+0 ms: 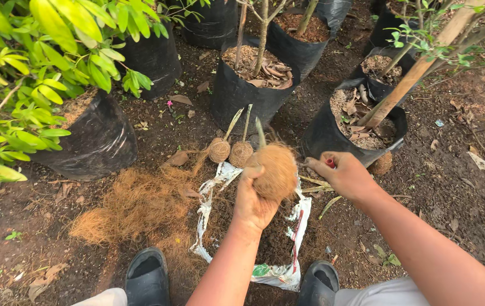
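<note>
My left hand [252, 201] grips a brown ball of coconut fibre [276, 170] wrapped round a cutting, whose thin stem points up and away. It hovers over an open white sack of dark soil [287, 266] lying between my feet. My right hand [344, 173] is closed near the rim of a black grow bag [324, 136], and a small red item [330, 163] shows between its fingers. Two finished fibre-wrapped balls [230, 151] with stems stand on the ground just beyond the sack.
A loose heap of coconut fibre [134, 204] lies to the left. Black grow bags with young trees [253, 85] stand in rows ahead and left, one with dense green foliage [38, 73]. My black sandals [147, 277] flank the sack. Bare earth with dry leaves lies right.
</note>
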